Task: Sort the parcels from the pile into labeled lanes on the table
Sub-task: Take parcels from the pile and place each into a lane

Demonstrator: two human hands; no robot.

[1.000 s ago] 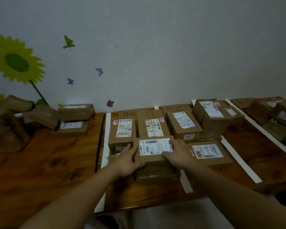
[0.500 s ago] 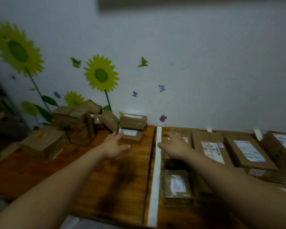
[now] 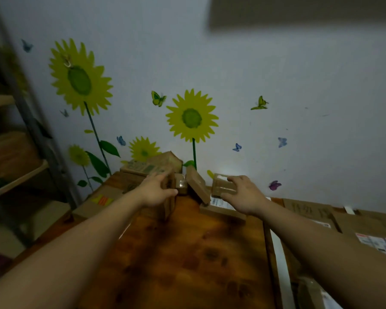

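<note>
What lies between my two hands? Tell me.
Head view: a tilted brown parcel and a small taped parcel lie between the left hand and the right hand, which grips another box.

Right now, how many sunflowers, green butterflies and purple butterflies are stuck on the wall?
Sunflowers: 4
Green butterflies: 2
Purple butterflies: 1
Total: 7
</note>
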